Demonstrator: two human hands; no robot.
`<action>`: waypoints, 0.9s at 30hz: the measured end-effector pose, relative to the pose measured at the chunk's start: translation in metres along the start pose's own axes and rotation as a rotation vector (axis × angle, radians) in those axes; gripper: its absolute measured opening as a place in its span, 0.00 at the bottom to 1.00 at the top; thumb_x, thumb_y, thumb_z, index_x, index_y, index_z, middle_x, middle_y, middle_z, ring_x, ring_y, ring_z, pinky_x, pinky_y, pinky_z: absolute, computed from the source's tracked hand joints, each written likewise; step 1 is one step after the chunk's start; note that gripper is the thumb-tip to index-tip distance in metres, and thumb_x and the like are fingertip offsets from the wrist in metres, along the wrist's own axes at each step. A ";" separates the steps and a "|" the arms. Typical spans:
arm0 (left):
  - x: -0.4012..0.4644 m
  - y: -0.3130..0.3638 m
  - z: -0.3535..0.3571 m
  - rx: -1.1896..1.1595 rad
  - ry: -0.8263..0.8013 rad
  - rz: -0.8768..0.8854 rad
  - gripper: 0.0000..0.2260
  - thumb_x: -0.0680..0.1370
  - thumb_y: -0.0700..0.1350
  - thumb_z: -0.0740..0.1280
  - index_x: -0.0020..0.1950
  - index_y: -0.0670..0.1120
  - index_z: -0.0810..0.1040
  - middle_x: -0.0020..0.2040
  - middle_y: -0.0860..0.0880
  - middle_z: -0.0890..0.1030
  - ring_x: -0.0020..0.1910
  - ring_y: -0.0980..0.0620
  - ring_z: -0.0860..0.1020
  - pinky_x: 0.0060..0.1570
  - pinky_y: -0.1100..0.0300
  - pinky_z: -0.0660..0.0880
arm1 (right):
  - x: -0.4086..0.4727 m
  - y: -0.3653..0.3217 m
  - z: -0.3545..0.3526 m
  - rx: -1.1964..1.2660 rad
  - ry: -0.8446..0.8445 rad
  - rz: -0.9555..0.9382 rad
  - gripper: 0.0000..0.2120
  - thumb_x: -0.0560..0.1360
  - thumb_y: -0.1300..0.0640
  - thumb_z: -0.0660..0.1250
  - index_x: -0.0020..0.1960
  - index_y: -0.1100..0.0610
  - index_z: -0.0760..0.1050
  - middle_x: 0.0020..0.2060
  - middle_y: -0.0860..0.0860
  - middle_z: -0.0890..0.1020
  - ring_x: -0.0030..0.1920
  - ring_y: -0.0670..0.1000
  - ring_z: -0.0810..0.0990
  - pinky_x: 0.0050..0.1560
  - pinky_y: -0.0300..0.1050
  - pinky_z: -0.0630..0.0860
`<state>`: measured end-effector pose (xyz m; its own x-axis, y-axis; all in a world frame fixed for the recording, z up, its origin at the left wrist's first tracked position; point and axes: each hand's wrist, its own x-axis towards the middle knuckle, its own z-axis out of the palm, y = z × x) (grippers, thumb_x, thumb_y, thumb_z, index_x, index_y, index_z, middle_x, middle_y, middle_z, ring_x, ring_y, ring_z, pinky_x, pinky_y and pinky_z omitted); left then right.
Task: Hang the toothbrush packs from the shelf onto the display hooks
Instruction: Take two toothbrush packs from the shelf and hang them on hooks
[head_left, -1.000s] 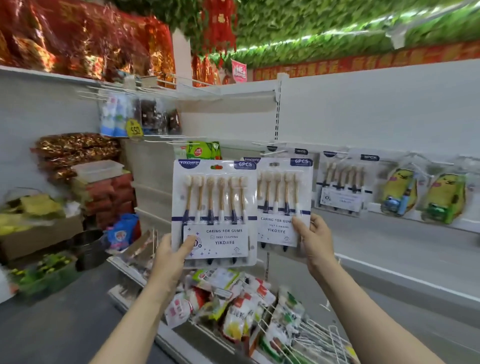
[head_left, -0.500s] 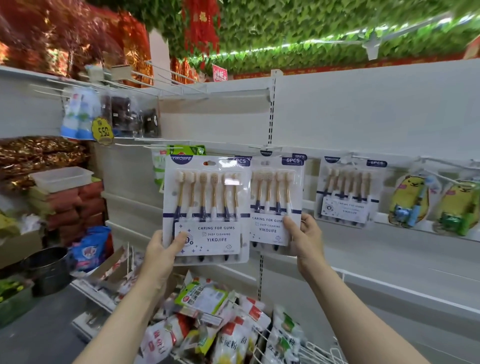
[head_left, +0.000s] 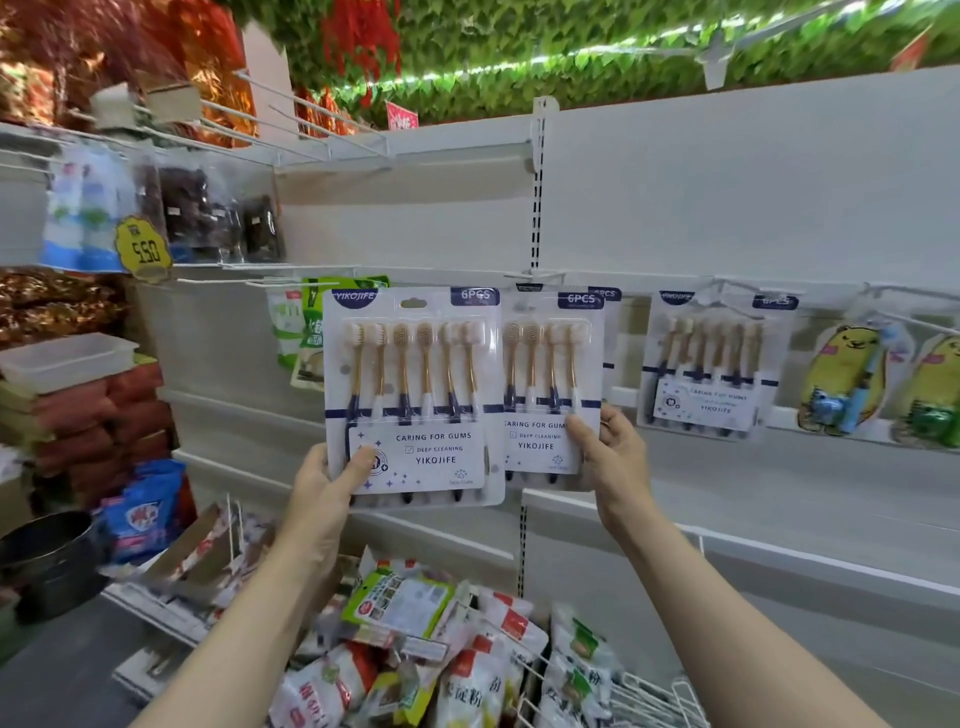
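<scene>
nearest the camera, a heap of snack bags (head_left: 467, 670) fills the bottom of the view in a wire basket (head_left: 649, 696); their print is too blurred to read and the lower ones are cut off by the frame edge. above it, the left hand (head_left: 324, 488) grips the lower left corner of the front toothbrush pack (head_left: 413, 397), thumb across its face. the card reads "yikojife", "6pcs", "caring for gums", "deep cleaning". this pack overlaps and hides the left part of the second toothbrush pack (head_left: 553, 389), whose text is cut to "aring for gum". the right hand (head_left: 613, 457) pinches that second pack at its lower right edge; the fingers behind the card are hidden. the two hands are apart, one pack in each, both packs held upright before the white back panel (head_left: 727, 197). whether either pack's hole sits on a display hook (head_left: 535, 275) cannot be told. further right a hung toothbrush pack (head_left: 711, 369) is blurred, its label barely legible, beside yellow cartoon packs (head_left: 841, 379). to the left, green pouches (head_left: 311, 332) are partly hidden by the front pack. far left, a yellow price tag (head_left: 143, 250) reads "550".
</scene>
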<state>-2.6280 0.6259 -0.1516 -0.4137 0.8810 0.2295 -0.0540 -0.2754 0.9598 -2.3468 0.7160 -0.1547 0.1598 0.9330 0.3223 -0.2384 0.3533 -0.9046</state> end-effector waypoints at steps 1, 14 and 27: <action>0.005 0.001 -0.001 0.006 -0.011 0.001 0.06 0.78 0.44 0.69 0.54 0.47 0.76 0.50 0.47 0.83 0.50 0.48 0.80 0.48 0.55 0.74 | 0.002 0.003 0.002 0.001 0.018 0.011 0.09 0.76 0.61 0.72 0.55 0.57 0.77 0.50 0.55 0.86 0.51 0.56 0.86 0.53 0.57 0.83; 0.051 -0.006 -0.026 -0.002 -0.141 -0.024 0.12 0.78 0.44 0.70 0.60 0.44 0.76 0.55 0.44 0.83 0.55 0.47 0.80 0.48 0.57 0.73 | 0.042 0.009 0.012 -0.134 0.112 0.128 0.09 0.79 0.58 0.70 0.57 0.60 0.77 0.52 0.56 0.85 0.51 0.55 0.85 0.49 0.51 0.83; 0.048 -0.007 -0.033 -0.043 -0.238 -0.016 0.05 0.79 0.41 0.69 0.54 0.45 0.76 0.55 0.41 0.83 0.54 0.43 0.81 0.60 0.46 0.75 | 0.015 -0.022 0.032 -0.402 0.360 0.021 0.30 0.78 0.48 0.70 0.75 0.58 0.65 0.67 0.53 0.73 0.66 0.53 0.73 0.69 0.52 0.71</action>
<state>-2.6774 0.6578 -0.1523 -0.1867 0.9498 0.2510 -0.1000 -0.2725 0.9569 -2.3694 0.7243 -0.1211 0.4942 0.8324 0.2506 0.1287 0.2150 -0.9681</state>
